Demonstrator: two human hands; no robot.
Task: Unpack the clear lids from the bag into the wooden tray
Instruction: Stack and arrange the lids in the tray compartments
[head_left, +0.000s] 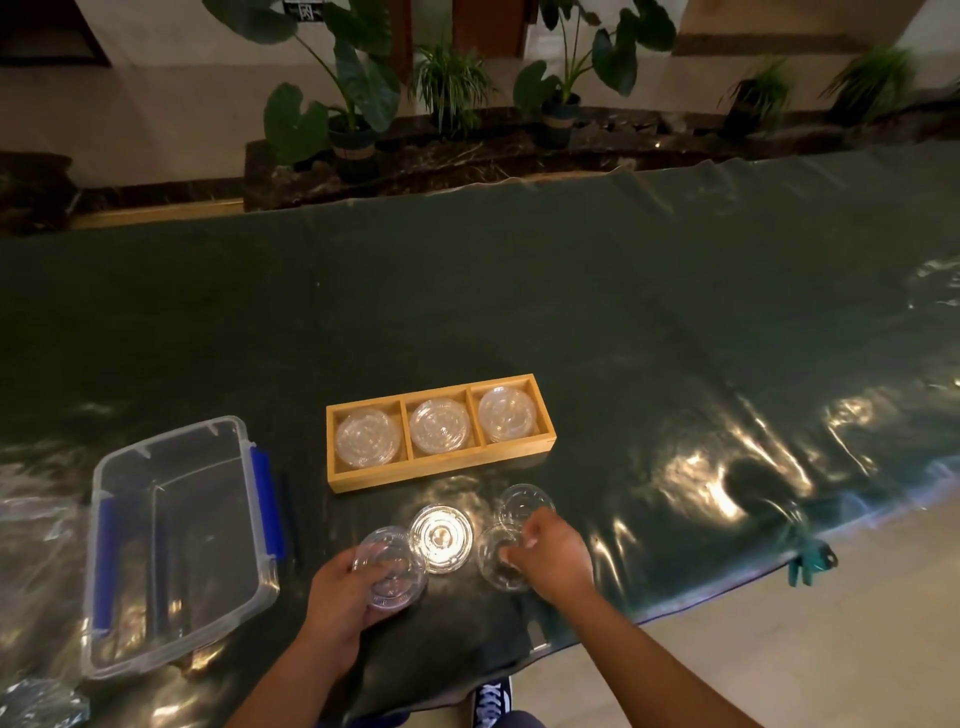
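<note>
A wooden tray (440, 475) with three compartments lies in the middle of the table, and each compartment holds a stack of clear lids (440, 426). In front of it, loose clear lids rest on the cloth: one in the middle (440, 538), one at the far right (525, 503). My left hand (343, 592) grips a clear lid (389, 566) from its left side. My right hand (550, 553) pinches the edge of another clear lid (498, 564). The crumpled clear bag (31, 525) lies at the far left edge.
A clear plastic box (176, 540) with blue clips stands left of the tray. A dark pen (288, 514) lies beside it. The table wears a glossy dark green cover (623, 322), clipped at the right corner (810, 564). Potted plants (353, 104) stand beyond the far edge.
</note>
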